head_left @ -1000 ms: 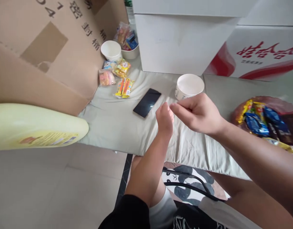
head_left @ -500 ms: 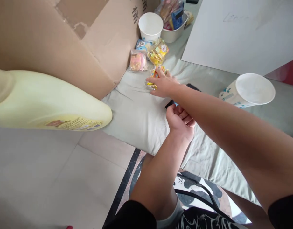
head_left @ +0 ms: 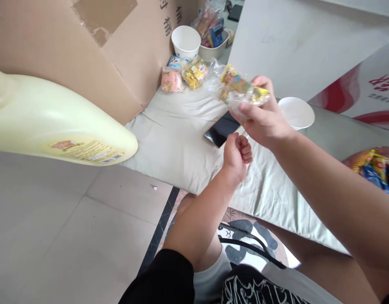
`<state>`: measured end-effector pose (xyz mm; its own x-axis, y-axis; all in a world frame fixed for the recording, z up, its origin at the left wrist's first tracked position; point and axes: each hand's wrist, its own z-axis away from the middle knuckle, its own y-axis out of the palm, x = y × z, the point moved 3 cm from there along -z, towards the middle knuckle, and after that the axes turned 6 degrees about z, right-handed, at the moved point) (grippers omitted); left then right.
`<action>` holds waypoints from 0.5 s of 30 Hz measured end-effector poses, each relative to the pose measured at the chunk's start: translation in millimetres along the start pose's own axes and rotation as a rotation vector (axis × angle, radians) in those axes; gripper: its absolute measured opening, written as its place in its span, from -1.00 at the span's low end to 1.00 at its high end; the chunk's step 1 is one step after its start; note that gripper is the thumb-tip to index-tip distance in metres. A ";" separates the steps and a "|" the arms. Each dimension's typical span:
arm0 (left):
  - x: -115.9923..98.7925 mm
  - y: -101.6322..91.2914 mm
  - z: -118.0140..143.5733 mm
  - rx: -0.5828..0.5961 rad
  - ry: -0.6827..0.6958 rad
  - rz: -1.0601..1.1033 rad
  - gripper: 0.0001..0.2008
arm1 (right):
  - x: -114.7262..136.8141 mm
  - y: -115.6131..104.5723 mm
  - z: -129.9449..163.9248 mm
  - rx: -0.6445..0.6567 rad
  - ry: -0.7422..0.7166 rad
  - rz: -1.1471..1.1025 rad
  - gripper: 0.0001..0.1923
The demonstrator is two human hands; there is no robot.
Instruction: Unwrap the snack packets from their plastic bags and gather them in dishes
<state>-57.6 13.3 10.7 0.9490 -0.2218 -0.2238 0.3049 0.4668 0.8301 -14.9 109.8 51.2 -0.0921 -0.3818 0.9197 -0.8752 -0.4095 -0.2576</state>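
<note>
My right hand (head_left: 264,120) has just picked the clear crinkly packet of yellow sweets (head_left: 240,89) up off the pale grey cloth (head_left: 178,143). I pinch it in the air above the black phone (head_left: 222,129). My left hand (head_left: 237,155) is a closed fist, holding nothing.

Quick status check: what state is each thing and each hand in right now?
right hand: shut on snack packet
snack packet: lifted off the cloth, sealed as far as visible
left hand: fisted, holding nothing visible
phone: flat on the cloth, screen dark
paper bowl: upright, looks empty
paper cup: upright, looks empty
yellow bottle: lying on its side
</note>
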 end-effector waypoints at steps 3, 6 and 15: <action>10.5 -2.2 -4.3 0.030 0.054 -0.150 -0.59 | 27.2 -39.8 65.3 -0.074 0.116 -0.229 -0.45; 26.0 -0.5 -7.6 0.175 0.094 -0.303 -0.71 | 27.1 -66.6 131.6 -0.159 0.253 -0.368 -0.49; 59.5 -1.6 -35.5 0.406 0.488 -1.073 -0.61 | -36.0 -102.4 229.6 -0.132 0.188 0.185 -0.56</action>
<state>1.2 29.7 -22.1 0.1937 0.0544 -0.9796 0.9793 -0.0707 0.1897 187.0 -24.8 -23.5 -0.3315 -0.2747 0.9026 -0.8883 -0.2316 -0.3967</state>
